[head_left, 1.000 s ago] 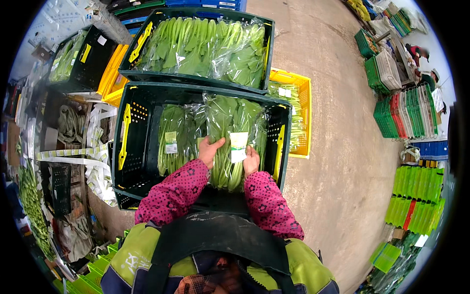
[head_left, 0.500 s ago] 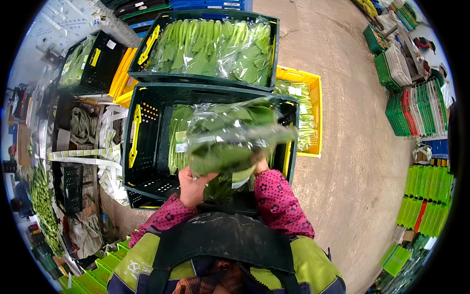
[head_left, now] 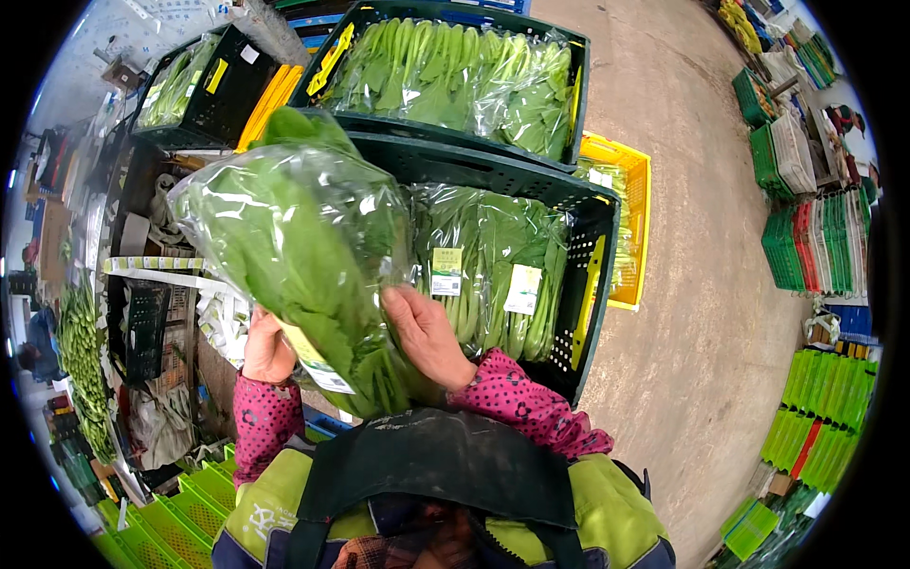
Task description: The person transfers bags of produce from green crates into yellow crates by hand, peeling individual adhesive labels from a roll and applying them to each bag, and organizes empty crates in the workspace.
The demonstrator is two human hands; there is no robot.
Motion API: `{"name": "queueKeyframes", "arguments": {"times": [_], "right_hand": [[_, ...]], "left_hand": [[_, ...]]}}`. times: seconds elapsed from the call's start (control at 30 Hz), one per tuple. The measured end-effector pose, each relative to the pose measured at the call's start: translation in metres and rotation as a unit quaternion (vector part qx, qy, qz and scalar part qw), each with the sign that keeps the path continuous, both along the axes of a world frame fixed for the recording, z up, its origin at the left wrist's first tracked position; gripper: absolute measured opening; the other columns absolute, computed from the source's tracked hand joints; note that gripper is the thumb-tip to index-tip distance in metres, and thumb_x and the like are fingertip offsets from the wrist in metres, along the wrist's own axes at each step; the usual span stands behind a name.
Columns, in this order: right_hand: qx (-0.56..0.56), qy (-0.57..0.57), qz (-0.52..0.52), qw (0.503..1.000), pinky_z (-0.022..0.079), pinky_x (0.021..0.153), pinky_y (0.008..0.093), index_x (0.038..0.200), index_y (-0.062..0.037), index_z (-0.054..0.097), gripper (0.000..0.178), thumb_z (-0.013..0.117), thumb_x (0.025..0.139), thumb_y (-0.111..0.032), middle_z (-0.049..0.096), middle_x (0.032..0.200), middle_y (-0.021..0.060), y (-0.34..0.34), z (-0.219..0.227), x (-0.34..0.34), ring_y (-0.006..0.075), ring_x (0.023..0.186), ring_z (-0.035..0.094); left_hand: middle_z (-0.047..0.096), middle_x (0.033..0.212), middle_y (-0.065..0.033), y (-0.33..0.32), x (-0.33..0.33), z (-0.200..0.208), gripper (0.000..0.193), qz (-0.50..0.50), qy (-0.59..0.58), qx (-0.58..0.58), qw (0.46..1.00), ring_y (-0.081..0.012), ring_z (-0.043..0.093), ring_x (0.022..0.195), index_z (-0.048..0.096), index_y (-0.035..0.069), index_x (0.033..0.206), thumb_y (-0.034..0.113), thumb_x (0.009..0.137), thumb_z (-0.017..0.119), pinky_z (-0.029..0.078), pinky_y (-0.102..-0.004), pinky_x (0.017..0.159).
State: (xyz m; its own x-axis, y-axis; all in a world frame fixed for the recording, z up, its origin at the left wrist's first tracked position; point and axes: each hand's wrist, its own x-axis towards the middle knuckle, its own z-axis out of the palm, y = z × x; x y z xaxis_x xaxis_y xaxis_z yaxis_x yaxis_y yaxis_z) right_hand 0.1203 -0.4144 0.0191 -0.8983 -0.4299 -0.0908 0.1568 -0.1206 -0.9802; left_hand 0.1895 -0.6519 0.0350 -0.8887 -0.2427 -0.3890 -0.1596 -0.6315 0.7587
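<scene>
Left hand (head_left: 267, 343) and right hand (head_left: 428, 334) each in a closed grip on a clear bag of leafy greens (head_left: 294, 251), raised over a black crate (head_left: 531, 185) holding more labelled bags (head_left: 488, 261)

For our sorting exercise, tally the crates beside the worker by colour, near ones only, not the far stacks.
Dark crates: 3
Yellow crates: 1
Total: 4
A second yellow crate may sit behind the lifted bag of greens, but it is mostly hidden.

A clear bag of greens (head_left: 294, 247) with a pale label sits foremost; two bagged bunches (head_left: 488, 270) behind carry yellow-white rectangular labels (head_left: 445, 270).
</scene>
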Motion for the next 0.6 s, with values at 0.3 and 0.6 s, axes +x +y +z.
{"name": "queueKeyframes", "arguments": {"times": [0.3,0.6], "right_hand": [[-0.001,0.085,0.042,0.995,0.046,0.081,0.0324,0.114,0.0031,0.056,0.031,0.05,0.099,-0.024,0.06,0.1,0.0172,-0.02,0.002,0.001,0.0231,0.09,0.058],[-0.036,0.205,0.001,0.978,0.01,0.116,0.0408,0.15,-0.0024,-0.007,0.143,0.08,0.055,-0.063,0.005,0.157,0.0198,0.082,0.037,-0.02,0.031,0.146,0.007]], "left_hand": [[0.055,0.127,-0.0111,-0.02,0.036,-0.014,0.051,0.038,0.031,0.072,0.996,-0.0304,0.054,0.116,0.044,0.009,0.136,0.038,0.095,0.054,0.045,-0.0485,0.1],[0.06,0.109,-0.0066,0.088,-0.018,0.051,0.043,0.12,0.091,-0.135,0.979,-0.0181,0.061,0.095,0.052,0.004,0.119,-0.007,0.079,0.061,0.051,-0.0305,0.081]]}}
